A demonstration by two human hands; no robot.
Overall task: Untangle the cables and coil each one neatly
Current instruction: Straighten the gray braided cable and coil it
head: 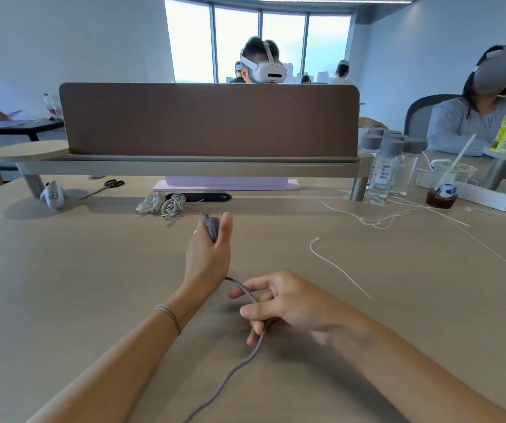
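- Head view, looking down and forward across a pale wooden table (pixel 77 285).
- Left hand (pixel 207 257) raised upright near the table's middle, thumb and fingers curled round a small bundle of wound grey cable (pixel 211 226); bundle pinched between thumb and palm side, top of it poking out above the fingers.
- Thin bracelet (pixel 169 315) round the left wrist.
- Right hand (pixel 279 303) nearer the camera, fingers loosely bent, the free length of the same grey cable passing between them; held lightly rather than clamped.
- From the right hand, cable tail (pixel 233 370) trailing toward the bottom edge of the picture, lying in a gentle wave on the table.
- Short stretch of cable running from the right fingers up toward the base of the left hand.
- Two coiled white cables (pixel 161 204) lying side by side farther back, just before a dark flat strip (pixel 206 196).
- White cable tie (pixel 337 267) loose on the table to the right, apart from both hands; more thin white ties (pixel 377 219) beyond it.
- Scissors (pixel 105 187) at far left, near a crumpled white item (pixel 52 195).
- Brown divider panel (pixel 209 117) across the back; clear bottles (pixel 389 163) with grey caps at its right end.
- Plastic cup (pixel 447 184) with a straw at far right.
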